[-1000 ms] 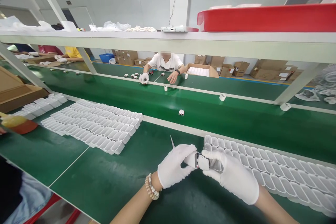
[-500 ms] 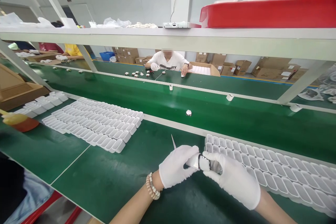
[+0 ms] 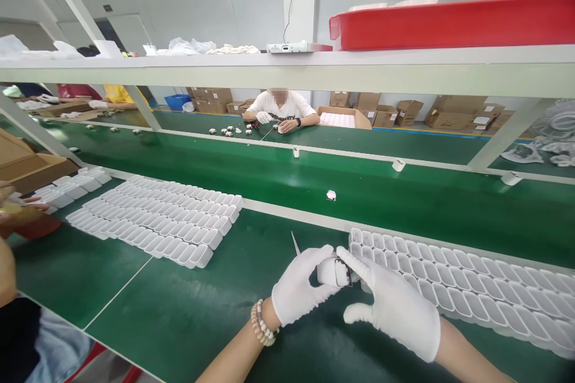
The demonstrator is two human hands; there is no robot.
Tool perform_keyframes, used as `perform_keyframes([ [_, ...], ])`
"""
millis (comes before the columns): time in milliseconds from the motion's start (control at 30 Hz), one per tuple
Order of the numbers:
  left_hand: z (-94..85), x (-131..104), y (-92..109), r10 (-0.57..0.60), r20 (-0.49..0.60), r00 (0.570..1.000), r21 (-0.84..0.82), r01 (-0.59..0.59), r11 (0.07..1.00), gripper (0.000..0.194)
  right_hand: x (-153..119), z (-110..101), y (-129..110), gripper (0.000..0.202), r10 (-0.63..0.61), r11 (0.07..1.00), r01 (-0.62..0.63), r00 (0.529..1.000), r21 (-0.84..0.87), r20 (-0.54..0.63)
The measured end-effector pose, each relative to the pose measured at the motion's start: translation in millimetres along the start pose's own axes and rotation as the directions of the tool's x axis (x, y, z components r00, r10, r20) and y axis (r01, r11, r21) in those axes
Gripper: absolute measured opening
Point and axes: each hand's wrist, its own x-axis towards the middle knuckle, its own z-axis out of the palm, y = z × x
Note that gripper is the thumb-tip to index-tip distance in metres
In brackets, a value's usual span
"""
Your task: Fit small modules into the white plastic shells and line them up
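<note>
My gloved left hand [image 3: 302, 285] is closed around a small white plastic housing [image 3: 327, 271]. At the right end of this housing sits a white part with a black edge [image 3: 342, 273]. A thin pale pointed piece [image 3: 295, 243] shows behind the left hand; I cannot tell whether that hand holds it. My gloved right hand [image 3: 390, 305] is open, thumb spread downward, with its forefinger at the upper edge of the black-edged part. Beyond the right hand stand rows of open white housings [image 3: 469, 278], partly hidden by that hand.
More white housings [image 3: 157, 215] stand in rows at left. A green conveyor belt [image 3: 251, 176] crosses ahead, carrying a small white part [image 3: 331, 195]. A shelf [image 3: 251, 70] with a red tray [image 3: 449, 24] spans above. A co-worker [image 3: 281, 109] sits opposite; another person's hand [image 3: 6, 191] reaches in at left.
My right thumb has come away from the black-edged part, and the right hand has opened. The left hand keeps its hold. A neighbour's hand has appeared at far left.
</note>
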Motion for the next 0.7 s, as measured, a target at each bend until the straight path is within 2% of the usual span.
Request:
perform_keyframes([
  [33, -0.9, 0.7, 2.6, -0.038, -0.023, 0.999, -0.019, 0.037, 0.999, 0.055, -2.9, 1.3, -0.2, 0.083, -0.008, 0.999, 0.006, 0.999, -0.041, -0.038],
  [67, -1.7, 1.2, 5.0, -0.066, -0.047, 0.997, -0.038, 0.065, 0.997, 0.054, -5.9, 3.4, -0.4, 0.083, -0.028, 0.995, 0.019, 0.996, -0.094, -0.087],
  [133, -2.8, 1.7, 8.5, -0.095, -0.096, 0.991, -0.068, 0.088, 0.994, 0.054, -11.2, 10.2, -0.6, 0.073, -0.121, 0.969, 0.074, 0.974, -0.237, -0.193],
  [267, -3.2, -0.4, 10.7, -0.062, -0.159, 0.985, -0.043, 0.056, 0.997, 0.051, -14.1, 29.0, -2.1, 0.058, -0.384, 0.853, 0.210, 0.873, -0.478, -0.302],
  [367, -3.5, -2.3, 12.3, -0.009, -0.182, 0.983, -0.011, 0.008, 1.000, 0.051, -10.0, 37.1, -5.3, 0.051, -0.476, 0.792, 0.220, 0.807, -0.570, -0.350],
  [467, -4.9, -2.9, 17.0, 0.016, -0.170, 0.985, 0.003, -0.016, 1.000, 0.049, -7.0, 36.7, -8.0, 0.047, -0.528, 0.757, 0.216, 0.758, -0.617, -0.383],
  [533, -5.9, -2.9, 20.8, 0.028, -0.157, 0.987, 0.013, -0.027, 1.000, 0.048, -7.7, 34.2, -9.3, 0.046, -0.522, 0.768, 0.222, 0.760, -0.600, -0.387],
  [633, -6.5, -3.6, 24.5, 0.047, -0.159, 0.986, 0.032, -0.043, 0.999, 0.048, -10.6, 32.4, -11.3, 0.048, -0.465, 0.819, 0.213, 0.790, -0.532, -0.399],
  [700, -6.3, -4.3, 24.7, 0.077, -0.171, 0.982, 0.059, -0.067, 0.996, 0.049, -11.2, 33.7, -13.1, 0.049, -0.460, 0.832, 0.221, 0.787, -0.508, -0.411],
])
